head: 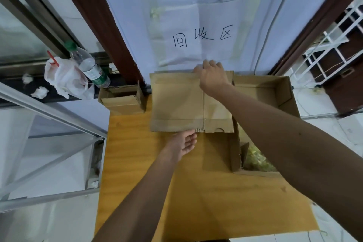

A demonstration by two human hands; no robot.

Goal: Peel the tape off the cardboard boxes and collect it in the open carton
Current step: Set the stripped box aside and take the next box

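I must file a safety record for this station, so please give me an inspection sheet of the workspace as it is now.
Surface: yellow wooden table, partly covered by cardboard.
Job's things: flat box lies on the table; open carton at its right; a nearer carton holds greenish stuff, maybe tape.
Clutter: small box, bottle, plastic bag, tissues at left.
Hands: right hand grips the flat box's far edge; left hand, palm up, touches its near edge.
Cables: thin white line down the wall, perhaps a cable.
Surroundings: paper sign on the wall; white rack at right.
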